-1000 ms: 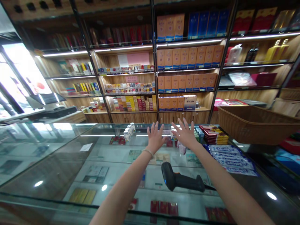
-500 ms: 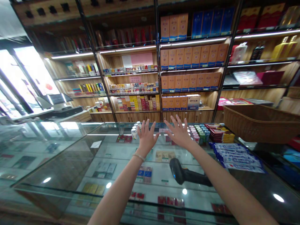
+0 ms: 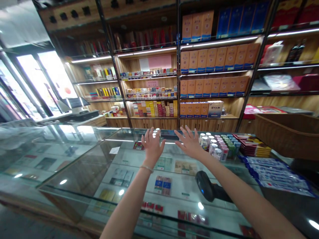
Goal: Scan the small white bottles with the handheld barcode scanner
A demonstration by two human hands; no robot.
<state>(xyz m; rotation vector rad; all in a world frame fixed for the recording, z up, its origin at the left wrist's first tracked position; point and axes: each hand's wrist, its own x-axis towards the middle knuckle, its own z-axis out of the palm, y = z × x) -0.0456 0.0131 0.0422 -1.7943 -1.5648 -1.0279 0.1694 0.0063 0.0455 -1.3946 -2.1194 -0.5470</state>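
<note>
Both hands are stretched out over a glass display counter [image 3: 99, 199], palms down with fingers spread. My left hand [image 3: 152, 146] holds nothing; it is in front of some small white-topped containers [image 3: 157, 132], partly hiding them. A thin bracelet circles its wrist. My right hand [image 3: 189, 142], also holding nothing, is just left of a group of small jars [image 3: 211, 146]. Beneath my right forearm lies a black handheld scanner [image 3: 206, 187] with a blue light, its handle partly hidden by the arm. Packets are visible under the glass.
Red and yellow packs [image 3: 251, 146], blue-and-white packets [image 3: 276, 172] and a brown woven basket [image 3: 289, 136] are on the right. Behind the counter, shelves hold orange boxes [image 3: 216, 59] and cigarette-like packs [image 3: 154, 109]. At the far left is a monitor [image 3: 74, 103] near windows.
The view has turned left, so shelves and counter items appear farther right. Both hands remain raised with fingers spread, and more jars show beside my right hand.
</note>
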